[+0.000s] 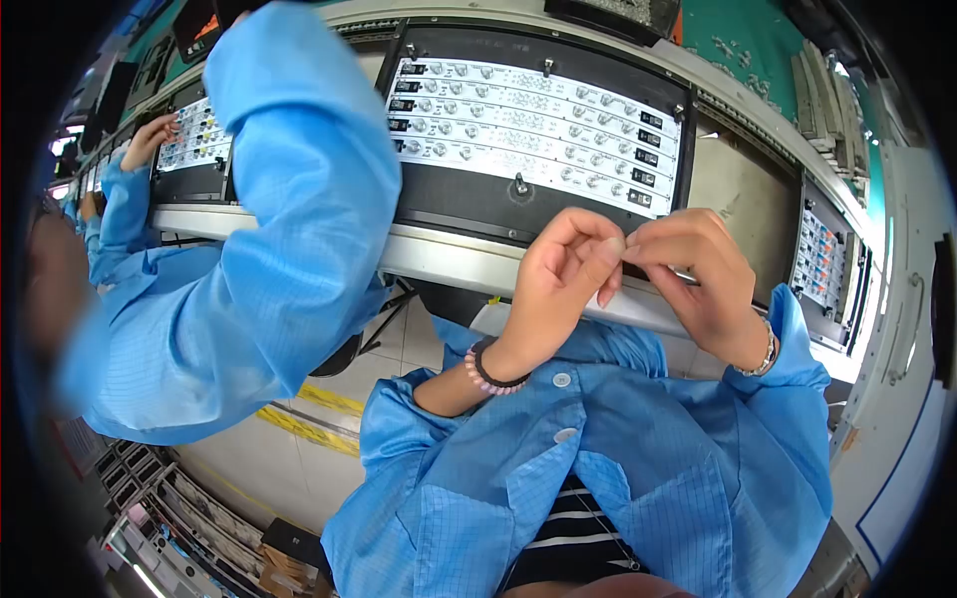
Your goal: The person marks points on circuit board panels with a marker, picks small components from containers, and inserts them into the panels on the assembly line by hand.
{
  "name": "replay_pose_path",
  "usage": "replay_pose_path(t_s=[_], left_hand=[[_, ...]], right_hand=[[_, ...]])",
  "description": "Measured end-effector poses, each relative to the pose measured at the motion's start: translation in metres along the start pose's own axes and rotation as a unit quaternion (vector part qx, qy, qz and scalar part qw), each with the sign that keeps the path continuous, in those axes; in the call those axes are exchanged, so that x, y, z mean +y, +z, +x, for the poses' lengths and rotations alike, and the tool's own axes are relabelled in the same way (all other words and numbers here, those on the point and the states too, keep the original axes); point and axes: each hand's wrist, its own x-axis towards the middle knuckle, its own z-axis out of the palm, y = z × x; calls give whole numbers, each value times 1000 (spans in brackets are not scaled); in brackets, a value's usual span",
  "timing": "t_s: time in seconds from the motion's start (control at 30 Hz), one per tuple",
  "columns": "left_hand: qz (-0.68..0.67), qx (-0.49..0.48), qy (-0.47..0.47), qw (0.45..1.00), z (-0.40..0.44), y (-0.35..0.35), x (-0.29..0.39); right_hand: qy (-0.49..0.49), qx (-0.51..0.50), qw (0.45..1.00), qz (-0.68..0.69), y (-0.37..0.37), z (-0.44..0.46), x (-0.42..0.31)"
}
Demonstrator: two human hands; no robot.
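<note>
Just in front of the work line's metal edge, my left hand [563, 279] and my right hand [700, 271] meet at the fingertips. Each is closed in a pinch, thumb against forefinger. Whatever lies between the fingertips, if anything, is too small to make out. Beyond my hands a black carrier frame [464, 194] holds several white circuit board strips [528, 130]. Round silvery parts and small black parts sit in rows toward both ends of the strips. Neither hand touches the carrier.
A co-worker's blue sleeve [309, 189] reaches across the line at my left, close to the carrier. Farther left, another person's hand [150, 140] is at a second board carrier [194, 135]. A third carrier [822, 254] stands at the right. Small loose parts [738, 60] lie on a green surface at the back.
</note>
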Motion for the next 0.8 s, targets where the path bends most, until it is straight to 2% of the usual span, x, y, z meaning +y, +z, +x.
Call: replay_pose_path(t_s=[0.1, 0.13, 0.17, 0.2, 0.27, 0.33, 0.43, 0.47, 0.57, 0.63, 0.8], left_hand=[[69, 9, 20, 997, 5, 7, 6], [126, -14, 13, 992, 5, 1, 11], [172, 1, 33, 985, 7, 5, 18], [274, 21, 71, 959, 9, 5, 23], [477, 23, 146, 866, 15, -3, 31], [660, -9, 211, 721, 22, -14, 39], [723, -78, 205, 655, 29, -14, 42], [728, -97, 231, 638, 32, -12, 41], [758, -125, 215, 602, 37, -14, 38], [766, -136, 207, 593, 39, -14, 38], [777, -158, 208, 573, 40, -9, 39]], right_hand=[[70, 27, 992, 102, -1, -4, 5], [97, 21, 987, 127, -3, -7, 9], [94, 36, 987, 127, -5, -8, 14], [113, 39, 986, 120, -7, -11, 20], [152, 41, 979, 127, -9, -19, 36], [183, 32, 973, 139, -5, -26, 49], [222, 22, 958, 179, 0, -33, 63], [239, 20, 951, 196, 0, -34, 64], [286, 17, 916, 283, -2, -35, 65], [298, 16, 882, 364, -3, -36, 68], [259, 10, 852, 455, -6, -41, 78]])
